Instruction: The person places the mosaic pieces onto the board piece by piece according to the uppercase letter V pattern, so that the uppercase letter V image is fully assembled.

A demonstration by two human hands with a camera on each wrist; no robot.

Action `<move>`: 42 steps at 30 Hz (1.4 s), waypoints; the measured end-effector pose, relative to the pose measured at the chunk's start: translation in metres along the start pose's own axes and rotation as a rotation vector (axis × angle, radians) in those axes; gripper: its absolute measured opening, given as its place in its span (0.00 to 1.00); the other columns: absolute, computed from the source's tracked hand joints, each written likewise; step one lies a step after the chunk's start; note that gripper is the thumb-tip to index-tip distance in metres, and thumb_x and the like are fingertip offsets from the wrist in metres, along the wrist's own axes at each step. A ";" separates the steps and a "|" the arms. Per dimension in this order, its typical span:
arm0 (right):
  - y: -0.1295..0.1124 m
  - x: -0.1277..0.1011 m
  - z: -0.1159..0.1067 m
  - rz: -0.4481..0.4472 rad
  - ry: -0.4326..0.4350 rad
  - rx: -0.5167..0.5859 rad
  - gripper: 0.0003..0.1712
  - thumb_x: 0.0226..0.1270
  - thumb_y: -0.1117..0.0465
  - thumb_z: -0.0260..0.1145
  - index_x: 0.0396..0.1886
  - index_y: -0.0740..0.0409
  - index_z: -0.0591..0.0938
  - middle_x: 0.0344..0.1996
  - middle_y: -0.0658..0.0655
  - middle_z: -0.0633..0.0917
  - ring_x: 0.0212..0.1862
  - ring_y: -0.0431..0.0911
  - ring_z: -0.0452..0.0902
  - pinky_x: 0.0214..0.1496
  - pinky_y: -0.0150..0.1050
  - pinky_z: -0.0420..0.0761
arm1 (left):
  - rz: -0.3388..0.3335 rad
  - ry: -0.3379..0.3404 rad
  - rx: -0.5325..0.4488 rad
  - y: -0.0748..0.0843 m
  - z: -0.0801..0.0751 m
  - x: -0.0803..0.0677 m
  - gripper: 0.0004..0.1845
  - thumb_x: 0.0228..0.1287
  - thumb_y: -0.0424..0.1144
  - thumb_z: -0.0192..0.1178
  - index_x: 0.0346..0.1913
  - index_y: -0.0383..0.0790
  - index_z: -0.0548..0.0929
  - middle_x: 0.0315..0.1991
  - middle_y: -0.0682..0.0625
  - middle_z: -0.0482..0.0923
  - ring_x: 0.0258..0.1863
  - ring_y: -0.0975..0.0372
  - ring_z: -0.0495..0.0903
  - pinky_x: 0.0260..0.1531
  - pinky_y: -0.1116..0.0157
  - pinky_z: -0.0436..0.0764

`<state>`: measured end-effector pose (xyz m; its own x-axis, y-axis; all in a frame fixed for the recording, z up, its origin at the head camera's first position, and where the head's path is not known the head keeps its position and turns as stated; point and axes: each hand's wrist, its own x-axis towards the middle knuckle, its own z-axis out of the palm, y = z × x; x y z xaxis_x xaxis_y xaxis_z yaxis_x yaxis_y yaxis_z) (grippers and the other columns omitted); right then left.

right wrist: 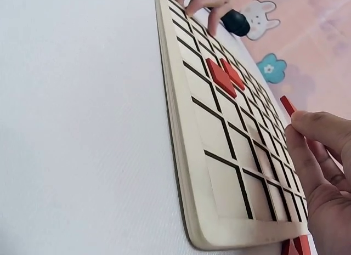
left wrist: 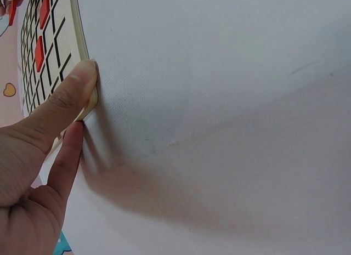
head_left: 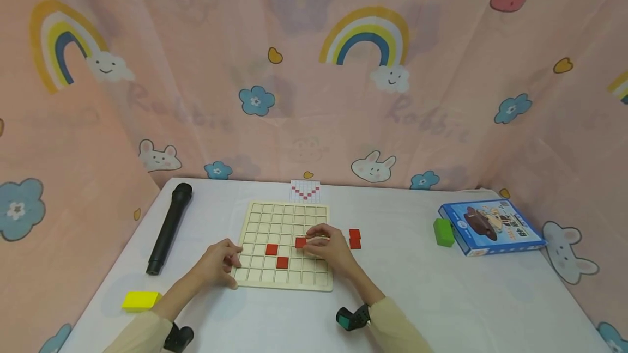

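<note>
A pale grid board (head_left: 275, 225) with raised lines lies on the white table. My left hand (head_left: 218, 263) grips its near left corner, the thumb (left wrist: 71, 90) along the edge and a fingertip beside it. My right hand (head_left: 331, 247) pinches a thin red square tile (right wrist: 287, 106) between thumb and fingers, raised over the board. Two red tiles sit in cells, one (head_left: 271, 250) diagonally up and left of the other (head_left: 282, 262). Just off the board's right side lie more red tiles (head_left: 355, 243).
Behind the board stands a small card (head_left: 305, 192) with a red V pattern on a grid. A black microphone (head_left: 169, 227) and a yellow block (head_left: 140, 301) lie left. At the right are a green block (head_left: 444, 232) and a blue box (head_left: 493, 226). A patterned cloth hangs behind.
</note>
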<state>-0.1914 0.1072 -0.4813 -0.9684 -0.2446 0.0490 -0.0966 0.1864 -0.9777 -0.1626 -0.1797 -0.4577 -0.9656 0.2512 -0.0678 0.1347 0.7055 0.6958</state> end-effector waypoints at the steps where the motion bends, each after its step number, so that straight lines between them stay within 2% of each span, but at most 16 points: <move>1: -0.001 0.001 0.003 -0.006 0.002 0.006 0.19 0.56 0.70 0.71 0.47 0.70 0.76 0.42 0.63 0.80 0.40 0.49 0.84 0.44 0.33 0.80 | 0.004 -0.003 -0.003 0.000 0.000 0.000 0.23 0.20 0.18 0.77 0.21 0.37 0.76 0.47 0.43 0.77 0.33 0.61 0.74 0.29 0.71 0.75; 5: 0.001 0.005 0.014 -0.020 0.009 0.035 0.19 0.56 0.70 0.71 0.46 0.71 0.76 0.43 0.64 0.80 0.40 0.48 0.84 0.41 0.34 0.81 | 0.005 -0.005 -0.007 -0.001 0.000 -0.001 0.22 0.20 0.18 0.77 0.22 0.37 0.77 0.47 0.43 0.77 0.33 0.61 0.74 0.29 0.70 0.75; 13: 0.003 0.013 0.035 -0.065 0.037 0.055 0.18 0.56 0.73 0.69 0.47 0.74 0.76 0.44 0.70 0.79 0.43 0.60 0.82 0.40 0.34 0.81 | 0.014 0.000 0.000 -0.004 0.001 0.001 0.22 0.21 0.18 0.76 0.21 0.38 0.76 0.46 0.44 0.77 0.33 0.62 0.75 0.28 0.71 0.75; 23: 0.002 0.026 0.055 -0.084 0.048 -0.044 0.16 0.55 0.72 0.70 0.44 0.70 0.79 0.40 0.63 0.83 0.40 0.52 0.84 0.40 0.32 0.80 | 0.018 -0.004 0.002 -0.006 0.002 0.000 0.22 0.22 0.18 0.76 0.21 0.38 0.77 0.47 0.43 0.77 0.33 0.61 0.74 0.29 0.71 0.75; 29: -0.001 0.034 0.062 -0.121 0.057 -0.129 0.14 0.55 0.71 0.71 0.41 0.69 0.79 0.37 0.62 0.84 0.36 0.50 0.84 0.39 0.32 0.80 | 0.003 0.001 0.005 -0.005 0.002 0.002 0.22 0.22 0.18 0.77 0.21 0.38 0.76 0.47 0.44 0.77 0.33 0.62 0.74 0.29 0.71 0.75; 42: -0.004 0.043 0.075 -0.126 0.062 -0.171 0.13 0.51 0.73 0.72 0.38 0.70 0.80 0.33 0.63 0.84 0.31 0.48 0.82 0.36 0.30 0.79 | -0.003 0.004 0.001 -0.003 0.001 0.000 0.22 0.21 0.18 0.77 0.21 0.38 0.77 0.47 0.44 0.77 0.33 0.61 0.74 0.29 0.70 0.75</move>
<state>-0.2150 0.0250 -0.4902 -0.9581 -0.2177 0.1861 -0.2499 0.3178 -0.9146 -0.1633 -0.1809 -0.4600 -0.9669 0.2460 -0.0671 0.1317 0.7070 0.6949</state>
